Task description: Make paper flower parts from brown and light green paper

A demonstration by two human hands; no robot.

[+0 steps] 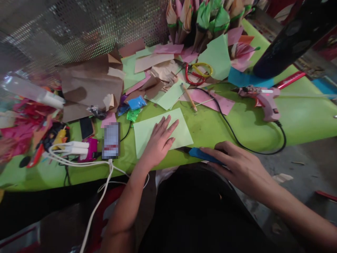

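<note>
A sheet of pale green paper (185, 135) lies at the front edge of the green-covered table. My left hand (160, 137) rests flat on it, fingers spread. Just right of the sheet, my right hand (234, 165) is closed around a blue-handled knife (201, 153). Its dark blade points left, close to the paper's lower right corner; whether it touches the paper I cannot tell. Beyond the sheet lie a pencil (189, 97) and scissors (196, 74) with red and yellow handles.
A pink glue gun (270, 102) with a black cord lies on the right, near a dark cylinder (284, 45). Paper scraps and wrapped paper cones (205, 21) fill the back. On the left are a phone (111, 140), white cables, a clear bottle (31, 91) and brown paper (89, 88).
</note>
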